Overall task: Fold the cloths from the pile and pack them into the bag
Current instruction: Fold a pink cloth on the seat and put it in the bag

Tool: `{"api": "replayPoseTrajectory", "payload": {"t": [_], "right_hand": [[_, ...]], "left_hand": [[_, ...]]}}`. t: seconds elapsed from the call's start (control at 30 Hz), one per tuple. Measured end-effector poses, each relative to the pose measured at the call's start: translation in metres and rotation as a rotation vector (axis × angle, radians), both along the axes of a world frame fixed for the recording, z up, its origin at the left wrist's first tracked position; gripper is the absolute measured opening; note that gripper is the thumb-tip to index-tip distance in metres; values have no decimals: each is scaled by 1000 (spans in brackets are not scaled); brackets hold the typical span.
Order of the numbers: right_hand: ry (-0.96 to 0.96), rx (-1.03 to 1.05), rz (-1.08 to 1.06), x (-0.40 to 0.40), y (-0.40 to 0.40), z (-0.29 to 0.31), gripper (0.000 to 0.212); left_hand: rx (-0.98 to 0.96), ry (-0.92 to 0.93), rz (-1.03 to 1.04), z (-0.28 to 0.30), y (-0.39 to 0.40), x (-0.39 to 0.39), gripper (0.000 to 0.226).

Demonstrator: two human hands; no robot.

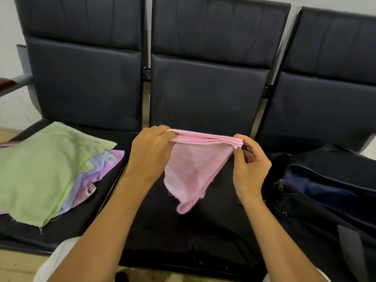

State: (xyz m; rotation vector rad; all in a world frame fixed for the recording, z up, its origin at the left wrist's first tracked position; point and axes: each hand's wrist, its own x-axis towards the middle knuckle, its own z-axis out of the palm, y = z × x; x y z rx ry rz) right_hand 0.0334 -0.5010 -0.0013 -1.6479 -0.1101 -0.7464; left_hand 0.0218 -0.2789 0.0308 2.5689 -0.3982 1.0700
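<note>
A pink cloth (191, 169) hangs in the air above the middle seat, its top edge gathered in several layers. My left hand (151, 153) grips the left end of that edge. My right hand (249, 163) pinches the right end between thumb and fingers. The lower part of the cloth droops to a point. A pile of cloths lies on the left seat, with a green cloth (40, 171) on top and blue, purple and patterned ones under it. A dark blue bag (325, 192) sits unzipped on the right seat.
A row of three black padded seats (207, 94) with high backs spans the view. A grey armrest (18, 80) sticks out at the far left. The bag's grey strap (350, 245) hangs down at the lower right.
</note>
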Motion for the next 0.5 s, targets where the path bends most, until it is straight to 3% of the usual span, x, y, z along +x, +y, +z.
{"api": "replayPoseTrajectory", "payload": {"t": [0.13, 0.4, 0.5], "right_hand": [[-80, -10, 102, -4, -1, 8, 22], [20, 31, 288, -7, 7, 8, 20], [42, 25, 327, -3, 8, 4, 17]], "left_hand": [[-11, -38, -65, 0, 1, 2, 17], [-95, 102, -54, -1, 8, 0, 15], [-125, 116, -38, 3, 13, 0, 24]]}}
